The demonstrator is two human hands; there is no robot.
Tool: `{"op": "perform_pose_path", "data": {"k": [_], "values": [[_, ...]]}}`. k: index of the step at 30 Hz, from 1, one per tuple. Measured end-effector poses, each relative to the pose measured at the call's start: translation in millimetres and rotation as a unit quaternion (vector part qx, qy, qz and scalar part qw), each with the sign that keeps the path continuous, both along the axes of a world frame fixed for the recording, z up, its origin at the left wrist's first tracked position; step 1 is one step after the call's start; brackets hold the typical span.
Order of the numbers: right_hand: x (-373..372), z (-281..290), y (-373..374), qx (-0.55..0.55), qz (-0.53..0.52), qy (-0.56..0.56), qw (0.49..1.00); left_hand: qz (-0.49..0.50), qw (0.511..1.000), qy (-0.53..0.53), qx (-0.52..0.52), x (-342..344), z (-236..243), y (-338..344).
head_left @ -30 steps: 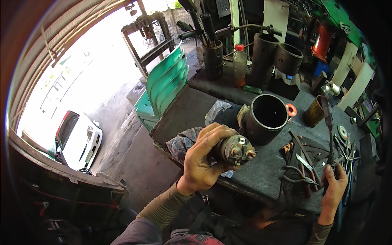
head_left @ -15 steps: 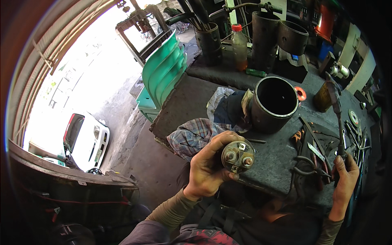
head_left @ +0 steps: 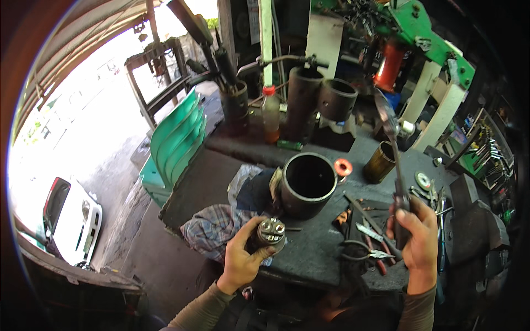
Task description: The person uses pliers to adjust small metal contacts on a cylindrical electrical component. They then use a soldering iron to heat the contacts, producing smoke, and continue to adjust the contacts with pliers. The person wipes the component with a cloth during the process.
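Observation:
In my left hand [head_left: 242, 262], fingers wrapped around its side, is a short cylindrical starter solenoid [head_left: 270, 233], its end with metal terminals facing up. My right hand [head_left: 418, 237] grips the dark handle of a long soldering iron [head_left: 396, 160]. The iron points upward, with a thin shaft and a broad metal head. Below and left of that hand, pliers [head_left: 381, 254] lie on the dark workbench [head_left: 314, 259]. A wide black metal cylinder [head_left: 309, 207] stands open-topped beyond the solenoid, with a checked cloth [head_left: 207, 226] to its left.
A yellowish can [head_left: 379, 165] and an orange-red spool [head_left: 343, 167] stand past the pliers. At the back are a red-capped bottle [head_left: 270, 116] and upright metal tubes [head_left: 303, 102]. Stacked green chairs [head_left: 174, 135] flank the bench's left edge. A white car [head_left: 74, 220] is outside.
The view has shifted, so the bench appears farther left. My right hand has raised the soldering iron, its head now above the can. My left hand still holds the solenoid, now tilted differently.

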State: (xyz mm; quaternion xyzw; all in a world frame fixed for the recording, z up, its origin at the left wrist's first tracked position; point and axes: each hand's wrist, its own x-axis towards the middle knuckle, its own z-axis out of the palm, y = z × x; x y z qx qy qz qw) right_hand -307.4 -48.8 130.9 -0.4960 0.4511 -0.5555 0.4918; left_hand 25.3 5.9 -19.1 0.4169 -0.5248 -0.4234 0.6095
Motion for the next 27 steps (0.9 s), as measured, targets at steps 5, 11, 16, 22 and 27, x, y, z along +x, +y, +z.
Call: {"op": "perform_pose_path", "data": {"k": [5, 11, 16, 22, 27], "values": [[48.1, 45.3, -79.5, -0.063, 0.044, 0.053, 0.996, 0.005, 0.998, -0.049, 0.039, 7.8, 6.2, 2.8], [114.9, 56.4, -143.8, -0.021, 0.007, 0.037, 0.999, -0.006, 0.988, -0.153, 0.027, 19.8, 9.8, -2.3], [108.5, 46.7, -157.6, 0.013, 0.017, 0.029, 0.999, -0.004, 0.984, -0.177, 0.016, 11.8, 2.9, -4.6], [26.8, 22.0, -74.1, -0.113, -0.032, 0.44, 0.89, -0.07, 0.988, -0.135, 0.031, 26.8, -1.4, 1.5], [4.3, -46.4, 33.8, -0.076, 0.135, 0.647, 0.747, -0.119, 0.98, -0.145, 0.065, 35.4, 5.7, -2.2]]}}
